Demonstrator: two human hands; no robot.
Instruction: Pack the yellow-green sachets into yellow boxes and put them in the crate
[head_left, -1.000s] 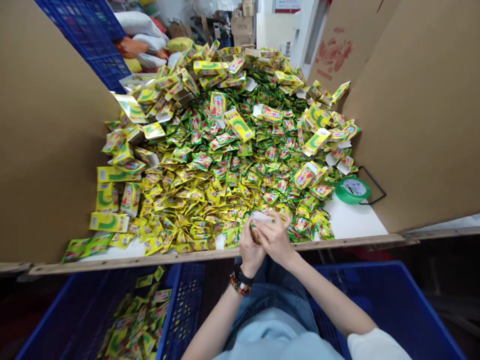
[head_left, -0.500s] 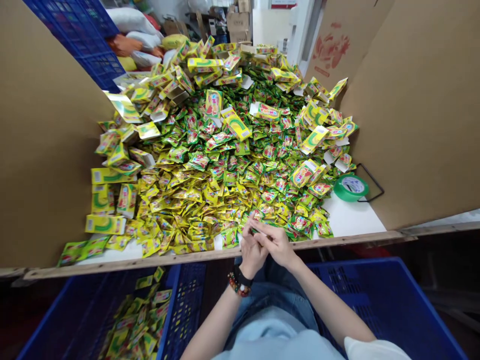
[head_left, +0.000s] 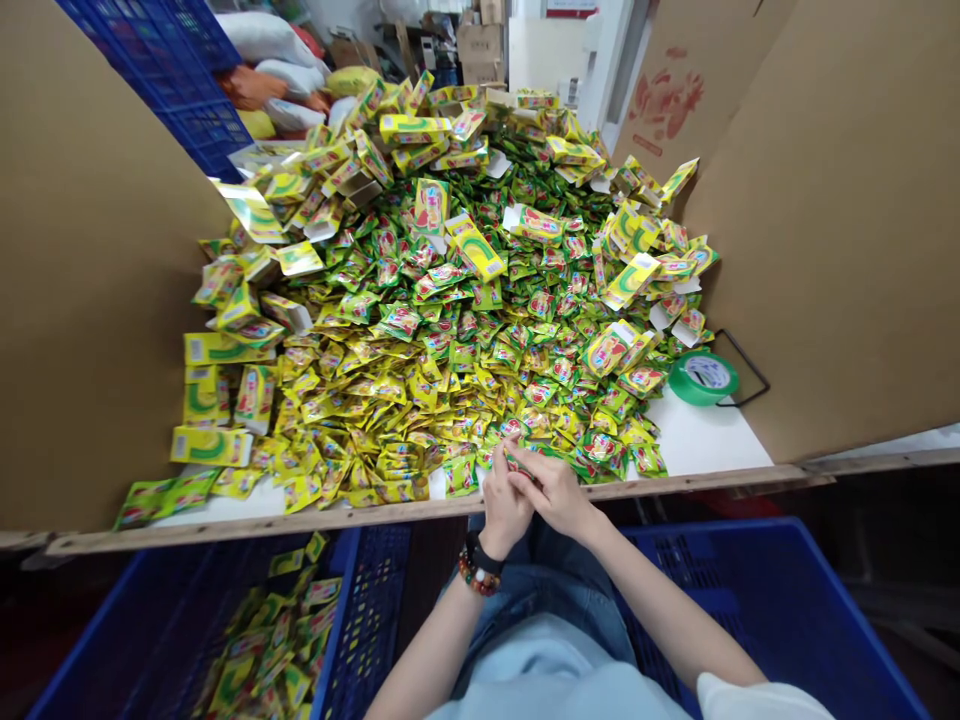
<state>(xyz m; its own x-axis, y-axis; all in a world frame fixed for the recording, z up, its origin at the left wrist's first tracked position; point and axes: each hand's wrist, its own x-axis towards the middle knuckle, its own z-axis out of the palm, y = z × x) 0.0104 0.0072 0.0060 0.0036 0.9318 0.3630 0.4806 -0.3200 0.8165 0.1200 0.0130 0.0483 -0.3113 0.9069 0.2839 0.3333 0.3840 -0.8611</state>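
Observation:
My left hand [head_left: 504, 508] and my right hand [head_left: 556, 494] meet at the front edge of the table, fingertips touching. Both have their fingers closed. A bit of green and red shows between them, but what they hold, if anything, is too hidden to name. Just beyond the fingers lies a broad heap of small shiny sachets [head_left: 420, 390], yellow in front and greener farther back. One green sachet [head_left: 460, 475] rests on the white tabletop left of my left hand. A bracelet of beads and a dark band circle my left wrist.
Yellow cartons [head_left: 214, 447] lie at the left and along the heap's top. Green tape [head_left: 703, 378] sits at the right beside a black wire frame. Cardboard walls [head_left: 840, 220] flank the table. Below are a blue crate [head_left: 346, 600] with sachets and another blue crate [head_left: 817, 600].
My hands stay together in the same place, and the fingers have shifted slightly, the right ones bending closer over the left. The view has moved a little; the heap looks the same.

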